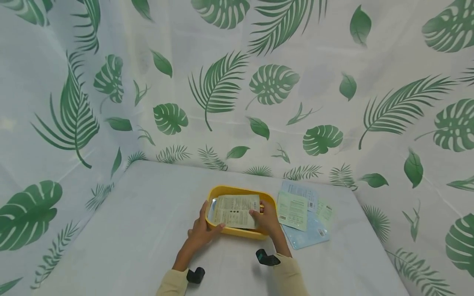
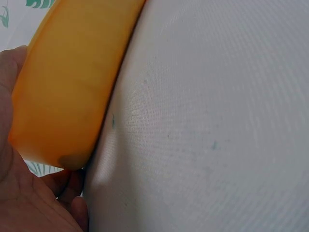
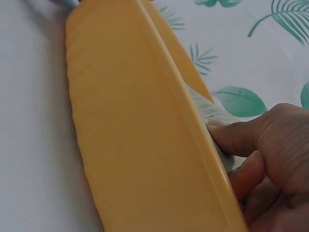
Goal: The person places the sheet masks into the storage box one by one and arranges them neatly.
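Note:
A yellow plastic bin (image 1: 242,234) with rounded corners stands on the white table, close in front of me. My left hand (image 1: 201,232) holds its near left corner, thumb along the front rim and fingers round the side; in the left wrist view the yellow wall (image 2: 67,82) lies against that hand. Within the bin's rim lies a flat, pale printed packet (image 1: 235,207) covered in small text. At its right edge my right hand (image 1: 268,218) pinches it, thumb on top. The right wrist view shows the thumb (image 3: 236,135) just past the rim, largely hiding the packet.
To the bin's right, flat packets overlap on the table: a pale green packet (image 1: 293,210) on top, blue ones (image 1: 305,234) beneath, another green packet (image 1: 325,210) beside them. A silvery-blue edge (image 1: 212,210) shows inside the bin's left end. A leaf-print curtain (image 1: 237,94) encloses the table.

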`<state>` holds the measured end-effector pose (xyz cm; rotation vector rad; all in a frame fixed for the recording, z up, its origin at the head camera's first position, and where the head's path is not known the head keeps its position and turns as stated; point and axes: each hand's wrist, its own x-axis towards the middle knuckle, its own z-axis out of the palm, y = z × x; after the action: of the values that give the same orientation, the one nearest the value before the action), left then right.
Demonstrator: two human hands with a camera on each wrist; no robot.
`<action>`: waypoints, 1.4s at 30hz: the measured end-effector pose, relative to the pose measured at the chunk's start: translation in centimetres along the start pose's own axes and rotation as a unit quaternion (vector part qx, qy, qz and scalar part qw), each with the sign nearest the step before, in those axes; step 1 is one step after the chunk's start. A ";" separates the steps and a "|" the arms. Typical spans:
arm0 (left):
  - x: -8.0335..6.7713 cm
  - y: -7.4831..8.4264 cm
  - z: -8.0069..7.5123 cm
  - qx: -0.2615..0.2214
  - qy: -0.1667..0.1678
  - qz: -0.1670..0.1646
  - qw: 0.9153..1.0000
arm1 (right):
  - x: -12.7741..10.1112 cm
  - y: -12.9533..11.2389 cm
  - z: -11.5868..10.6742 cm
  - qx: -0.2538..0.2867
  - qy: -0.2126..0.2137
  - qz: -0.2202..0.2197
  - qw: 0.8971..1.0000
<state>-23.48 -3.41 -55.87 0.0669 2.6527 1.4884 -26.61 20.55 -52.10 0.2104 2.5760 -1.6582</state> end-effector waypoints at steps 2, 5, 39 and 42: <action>-0.1 -0.1 0.1 0.002 -0.003 -0.001 1.000 | 0.0 0.2 0.4 -0.011 0.006 0.006 1.000; -0.2 -0.1 0.2 0.002 -0.006 -0.005 1.000 | -0.1 0.2 0.7 -0.031 0.015 -0.002 0.999; 0.2 0.1 0.1 0.013 -0.005 -0.005 1.000 | -0.7 -1.0 2.2 -0.311 0.023 -0.019 0.950; 0.2 0.0 0.1 0.016 -0.005 -0.005 1.000 | -0.8 -0.7 2.2 -0.323 0.015 -0.034 0.946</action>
<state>-23.69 -3.28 -55.96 0.0633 2.6665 1.4388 -25.97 18.23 -52.27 0.1016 3.0015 -0.7414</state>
